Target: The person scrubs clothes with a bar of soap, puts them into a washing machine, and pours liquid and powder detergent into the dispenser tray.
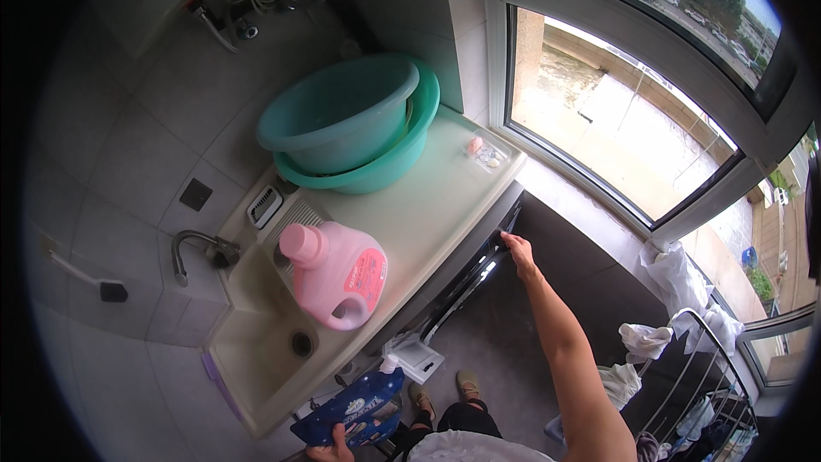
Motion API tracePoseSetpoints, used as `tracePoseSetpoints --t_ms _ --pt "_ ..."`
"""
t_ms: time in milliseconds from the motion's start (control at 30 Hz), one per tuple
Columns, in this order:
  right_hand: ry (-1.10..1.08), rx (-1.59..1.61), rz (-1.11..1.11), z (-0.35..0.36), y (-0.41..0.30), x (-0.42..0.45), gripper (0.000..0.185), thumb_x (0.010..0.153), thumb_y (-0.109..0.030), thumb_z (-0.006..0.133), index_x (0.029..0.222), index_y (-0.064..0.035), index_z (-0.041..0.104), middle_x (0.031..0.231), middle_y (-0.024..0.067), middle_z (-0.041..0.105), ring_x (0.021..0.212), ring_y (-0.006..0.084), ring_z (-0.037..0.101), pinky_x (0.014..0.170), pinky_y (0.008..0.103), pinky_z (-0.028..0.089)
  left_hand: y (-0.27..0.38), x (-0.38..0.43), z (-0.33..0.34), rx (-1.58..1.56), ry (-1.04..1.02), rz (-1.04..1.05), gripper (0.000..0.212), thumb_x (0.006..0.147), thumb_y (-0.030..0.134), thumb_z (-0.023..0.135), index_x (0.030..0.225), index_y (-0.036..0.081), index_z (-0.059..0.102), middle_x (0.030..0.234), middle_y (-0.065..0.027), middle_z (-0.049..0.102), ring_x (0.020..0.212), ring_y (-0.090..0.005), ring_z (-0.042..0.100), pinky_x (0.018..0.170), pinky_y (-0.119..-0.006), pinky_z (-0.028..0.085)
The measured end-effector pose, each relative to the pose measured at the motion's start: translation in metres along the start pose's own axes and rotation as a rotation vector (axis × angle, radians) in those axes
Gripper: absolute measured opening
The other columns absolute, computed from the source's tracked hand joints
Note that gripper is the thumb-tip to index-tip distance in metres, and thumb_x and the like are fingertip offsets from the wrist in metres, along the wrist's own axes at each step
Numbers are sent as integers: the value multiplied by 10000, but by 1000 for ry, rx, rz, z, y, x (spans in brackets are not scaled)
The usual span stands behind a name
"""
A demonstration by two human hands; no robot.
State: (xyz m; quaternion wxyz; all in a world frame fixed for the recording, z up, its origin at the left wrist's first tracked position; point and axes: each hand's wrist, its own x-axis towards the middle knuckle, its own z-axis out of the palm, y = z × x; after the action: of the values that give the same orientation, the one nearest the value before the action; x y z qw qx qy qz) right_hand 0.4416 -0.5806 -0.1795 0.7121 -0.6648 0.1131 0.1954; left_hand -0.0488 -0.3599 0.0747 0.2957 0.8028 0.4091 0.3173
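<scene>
A dark blue spouted refill pouch (359,407) with a white cap is held by its lower end in my left hand (333,446). Further right, my right hand (517,250) reaches to the dark front panel of a washing machine (490,244) under the counter; its fingertips touch the panel near the right end, and what they press or grip is too small to tell. Below the counter, a white detergent drawer (414,356) stands pulled out near the pouch's cap. A large pink detergent bottle (333,276) with its cap on stands at the sink's edge.
Two nested green plastic basins (359,135) and a small clear tray (487,151) sit on the counter (410,212). At the left are the sink (256,359), a faucet (199,247) and a brush (109,289). A metal drying rack (712,340) with cloths stands at the right, below the window.
</scene>
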Motion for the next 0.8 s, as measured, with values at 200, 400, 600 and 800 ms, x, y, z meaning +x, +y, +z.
tracePoseSetpoints --t_ms 200,400,600,800 --pt "14 -31 55 -7 0 3 487 760 -446 700 950 0 659 852 32 594 830 118 520 809 256 380 14 6 4 -28 -12 59 184 811 124 709 819 -57 675 733 -75 683 617 -141 613 594 -293 488" --pt "-6 -73 146 -7 -16 -5 526 733 -507 689 920 -16 665 756 2 546 648 97 461 609 233 352 8 2 2 -33 13 14 237 795 158 734 734 -62 669 677 -74 671 568 -138 596 557 -305 475" --pt "50 86 228 -14 -17 10 448 812 -484 531 1087 -134 583 786 -30 481 597 70 358 548 211 320 12 1 3 -18 63 9 314 777 217 757 677 -65 661 643 -86 668 550 -117 592 529 -305 460" --pt "79 215 226 -12 -20 34 504 849 -366 384 1328 -226 460 863 -3 464 624 87 353 550 234 322 -5 -8 -4 -68 40 -34 230 776 136 749 753 -78 667 745 -91 688 643 -133 627 612 -297 494"
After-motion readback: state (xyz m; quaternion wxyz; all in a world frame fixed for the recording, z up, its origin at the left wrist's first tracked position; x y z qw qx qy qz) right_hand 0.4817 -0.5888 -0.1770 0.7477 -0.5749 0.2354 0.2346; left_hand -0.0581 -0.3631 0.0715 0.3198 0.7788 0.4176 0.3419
